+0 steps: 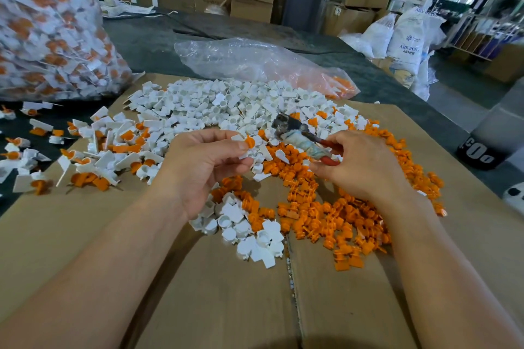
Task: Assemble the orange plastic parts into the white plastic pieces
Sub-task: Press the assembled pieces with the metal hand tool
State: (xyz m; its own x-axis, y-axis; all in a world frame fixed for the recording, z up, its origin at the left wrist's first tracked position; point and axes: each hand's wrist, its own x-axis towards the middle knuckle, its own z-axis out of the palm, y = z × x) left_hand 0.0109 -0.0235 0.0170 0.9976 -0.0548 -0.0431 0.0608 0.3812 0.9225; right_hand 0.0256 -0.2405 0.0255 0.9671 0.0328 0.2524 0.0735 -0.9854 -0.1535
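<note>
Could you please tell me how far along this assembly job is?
Done: a bag of joined pieces, plus a scatter of them at left. In hand: the left hand pinches a white piece with an orange part; the right hand grips pliers. Left: a big white pile and an orange pile, loose.

orange parts (348,207) are a loose heap on the right of the cardboard (198,292), white pieces (221,105) piled behind them plus a small clump (249,229) up front, joined ones (93,161) scattered left, one white-and-orange piece (249,142) pinched in the left hand (204,167)
</note>
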